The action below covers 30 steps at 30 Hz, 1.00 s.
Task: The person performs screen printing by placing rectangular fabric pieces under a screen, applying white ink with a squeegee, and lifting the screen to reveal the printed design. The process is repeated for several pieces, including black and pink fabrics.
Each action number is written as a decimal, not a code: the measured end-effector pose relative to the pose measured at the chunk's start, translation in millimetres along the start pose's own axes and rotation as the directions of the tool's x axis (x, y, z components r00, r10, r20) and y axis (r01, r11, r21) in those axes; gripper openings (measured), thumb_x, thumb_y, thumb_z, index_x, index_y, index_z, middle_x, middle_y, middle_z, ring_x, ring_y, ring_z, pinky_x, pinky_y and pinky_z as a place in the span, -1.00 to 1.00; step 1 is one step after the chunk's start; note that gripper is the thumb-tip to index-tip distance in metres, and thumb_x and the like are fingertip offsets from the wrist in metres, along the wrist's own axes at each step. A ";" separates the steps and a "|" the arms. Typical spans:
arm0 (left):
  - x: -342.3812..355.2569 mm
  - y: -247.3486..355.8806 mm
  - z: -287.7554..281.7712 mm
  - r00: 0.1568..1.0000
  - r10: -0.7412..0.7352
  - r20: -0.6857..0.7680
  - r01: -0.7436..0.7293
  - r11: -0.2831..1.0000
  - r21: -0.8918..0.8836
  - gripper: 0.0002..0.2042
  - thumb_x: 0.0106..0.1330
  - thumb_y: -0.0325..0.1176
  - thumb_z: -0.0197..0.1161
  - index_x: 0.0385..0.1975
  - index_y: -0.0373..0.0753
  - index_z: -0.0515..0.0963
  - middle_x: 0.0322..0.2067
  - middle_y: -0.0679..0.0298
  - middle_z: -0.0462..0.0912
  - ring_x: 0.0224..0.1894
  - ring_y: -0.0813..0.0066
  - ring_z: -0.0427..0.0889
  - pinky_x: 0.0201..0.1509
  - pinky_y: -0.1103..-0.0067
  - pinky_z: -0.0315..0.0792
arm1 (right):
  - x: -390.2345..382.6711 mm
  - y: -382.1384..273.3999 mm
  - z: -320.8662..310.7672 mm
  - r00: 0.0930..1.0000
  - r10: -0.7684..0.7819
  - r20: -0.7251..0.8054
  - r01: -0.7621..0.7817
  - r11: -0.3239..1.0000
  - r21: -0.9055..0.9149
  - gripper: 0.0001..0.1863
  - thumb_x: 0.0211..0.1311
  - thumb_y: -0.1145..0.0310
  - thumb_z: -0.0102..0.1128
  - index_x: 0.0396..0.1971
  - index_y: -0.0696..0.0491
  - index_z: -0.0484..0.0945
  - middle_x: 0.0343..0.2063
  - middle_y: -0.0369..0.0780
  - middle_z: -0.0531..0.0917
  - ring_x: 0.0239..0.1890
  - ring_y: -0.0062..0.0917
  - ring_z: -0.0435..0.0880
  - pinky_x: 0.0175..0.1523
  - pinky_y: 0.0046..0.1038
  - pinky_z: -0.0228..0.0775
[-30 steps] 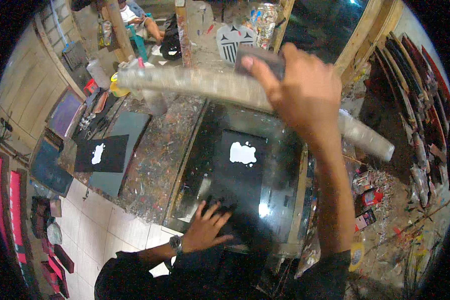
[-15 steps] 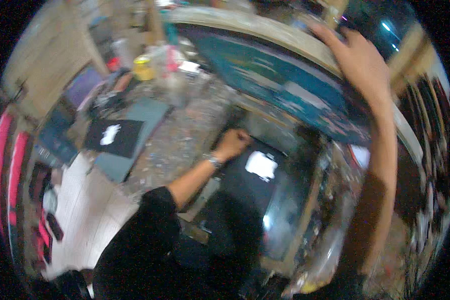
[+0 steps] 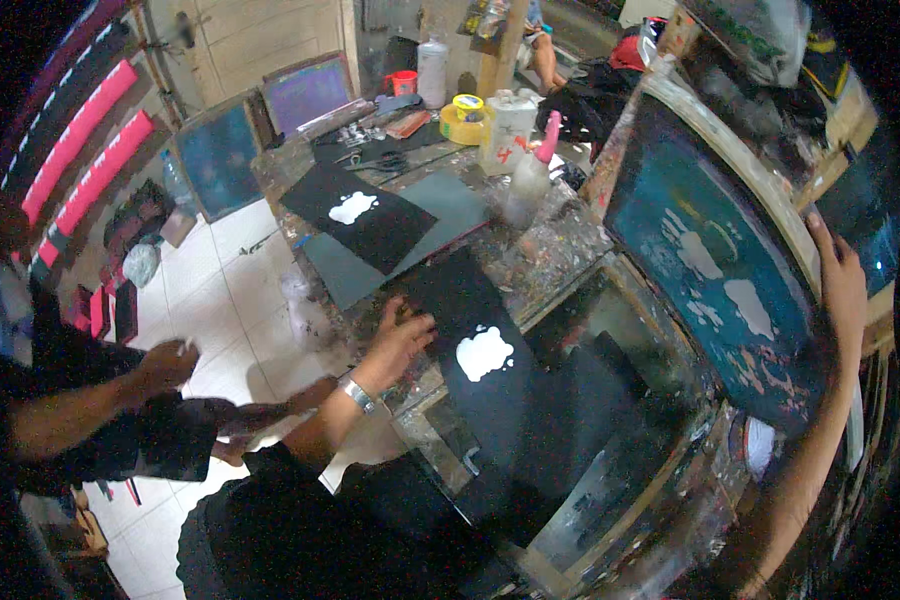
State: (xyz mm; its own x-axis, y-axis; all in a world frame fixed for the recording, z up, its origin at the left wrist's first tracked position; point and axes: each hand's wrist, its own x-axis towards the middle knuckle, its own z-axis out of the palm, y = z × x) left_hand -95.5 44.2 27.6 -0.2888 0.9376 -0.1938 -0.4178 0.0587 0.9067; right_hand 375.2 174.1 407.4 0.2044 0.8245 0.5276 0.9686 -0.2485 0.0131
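Note:
My left hand (image 3: 398, 338) grips the left edge of a black sheet (image 3: 510, 420) with a white splattered print (image 3: 482, 350), lying partly over a dark glassy board (image 3: 595, 500) in a paint-stained wooden frame. My right hand (image 3: 838, 270) is closed on the wooden edge of a raised printing screen (image 3: 705, 290), whose blue mesh bears pale shapes and faces the board. Left of it, another printed black sheet (image 3: 310, 200) rests on a grey board (image 3: 335, 280) on the cluttered bench (image 3: 555, 245).
A co-worker's hands (image 3: 165, 365) and dark clothing are close on my left. The bench holds a pink-nozzled bottle (image 3: 525, 190), a container (image 3: 500, 130), tape rolls (image 3: 465, 125) and scissors (image 3: 375, 160). Screens (image 3: 220, 160) lean behind; pink-and-black boards (image 3: 80, 130) hang left. Another person's leg (image 3: 542, 60) shows at the back.
The screen has been lifted and tilted upright by my right hand. My left hand has shifted the black sheet leftward. The view has turned, and a co-worker now shows on my left.

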 end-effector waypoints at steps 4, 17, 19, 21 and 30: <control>62.3 1.2 -37.3 0.997 0.082 -0.002 -0.073 0.903 0.423 -0.49 0.35 -0.10 0.34 0.18 -0.29 0.50 0.06 0.05 0.63 0.04 0.19 0.63 0.19 0.37 0.46 | 38.0 79.8 12.8 0.940 -0.337 0.048 0.340 0.922 -0.184 -0.33 0.43 0.45 -0.03 0.46 -0.46 0.23 0.19 0.13 0.50 0.19 0.00 0.56 0.30 -0.20 0.41; 18.3 -0.5 -69.9 0.986 0.090 0.143 -0.166 0.672 0.722 -0.60 0.53 -0.26 0.04 0.26 -0.32 0.35 0.01 -0.13 0.60 -0.19 -0.04 0.73 0.01 0.21 0.56 | 14.4 24.7 -10.6 0.990 -0.071 0.122 0.050 0.984 0.171 -0.27 0.45 -0.18 -0.04 0.28 0.16 0.47 0.20 0.07 0.54 0.25 -0.07 0.49 0.37 -0.25 0.23; 11.4 6.5 -74.2 0.999 0.034 0.030 -0.045 0.799 0.599 -0.56 0.55 -0.21 0.02 0.31 -0.30 0.32 0.15 -0.09 0.50 0.02 -0.02 0.56 0.20 0.25 0.40 | 14.3 24.9 -10.2 0.988 -0.101 0.114 0.078 0.978 0.192 -0.18 0.41 -0.29 -0.05 0.26 0.20 0.50 0.21 0.08 0.53 0.27 -0.03 0.47 0.38 -0.22 0.22; 16.0 -10.2 -99.7 0.980 0.189 -0.057 -0.118 0.794 0.596 -0.52 0.55 -0.18 0.02 0.36 -0.28 0.29 0.28 -0.07 0.40 0.21 0.02 0.46 0.28 0.28 0.34 | 8.0 -5.0 -17.0 0.984 0.095 0.150 -0.122 0.975 0.186 -0.27 0.44 -0.21 -0.04 0.30 0.12 0.49 0.21 0.08 0.53 0.26 -0.04 0.47 0.38 -0.23 0.22; 59.3 -10.8 -183.2 0.670 0.741 -0.052 -0.171 0.221 0.960 -0.44 0.55 -0.16 0.07 0.36 -0.47 0.25 0.38 -0.11 0.30 0.33 -0.01 0.37 0.49 0.25 0.15 | 43.2 74.3 22.9 0.876 -0.472 0.102 0.481 0.839 -0.254 -0.38 0.39 0.38 -0.07 0.46 -0.25 0.27 0.18 0.06 0.52 0.17 -0.06 0.54 0.25 -0.21 0.38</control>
State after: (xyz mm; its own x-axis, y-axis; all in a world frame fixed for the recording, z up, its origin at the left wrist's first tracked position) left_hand -266.0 36.4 -62.4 -0.5475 0.6536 0.5226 0.7840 0.1822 0.5935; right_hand 459.2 203.0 411.7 -0.2637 0.8910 0.3697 0.8747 0.0593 0.4811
